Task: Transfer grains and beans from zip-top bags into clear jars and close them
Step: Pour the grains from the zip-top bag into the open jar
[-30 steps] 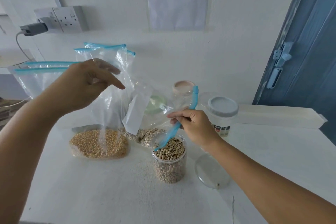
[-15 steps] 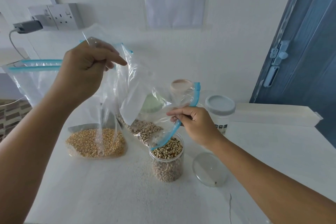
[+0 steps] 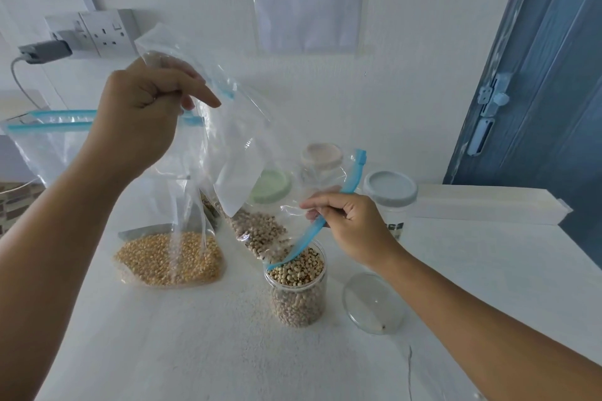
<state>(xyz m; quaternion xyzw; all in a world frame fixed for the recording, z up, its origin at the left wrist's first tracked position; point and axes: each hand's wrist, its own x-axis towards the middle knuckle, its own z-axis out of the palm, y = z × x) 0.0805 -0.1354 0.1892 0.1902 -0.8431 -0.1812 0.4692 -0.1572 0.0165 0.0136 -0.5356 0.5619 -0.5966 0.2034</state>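
A clear zip-top bag (image 3: 241, 153) of pale speckled beans hangs tilted over an open clear jar (image 3: 298, 290). My left hand (image 3: 143, 117) pinches the bag's bottom corner high up. My right hand (image 3: 351, 221) grips the bag's blue zip strip, whose lower end dips into the jar's mouth. Beans lie in the bag's lower part and fill the jar nearly to the rim. The jar's clear lid (image 3: 374, 303) lies flat to its right.
A bag of yellow grains (image 3: 169, 260) lies left of the jar. Another zip-top bag (image 3: 45, 143) stands at far left. Three lidded jars (image 3: 391, 195) stand behind. A wall socket with a plug (image 3: 97, 32) is at the upper left, a blue door (image 3: 537, 75) at right.
My left hand has raised the bag's bottom corner higher, tilting the bag more steeply. Beans have slid down towards the zip opening at the jar. My right hand has stayed in place.
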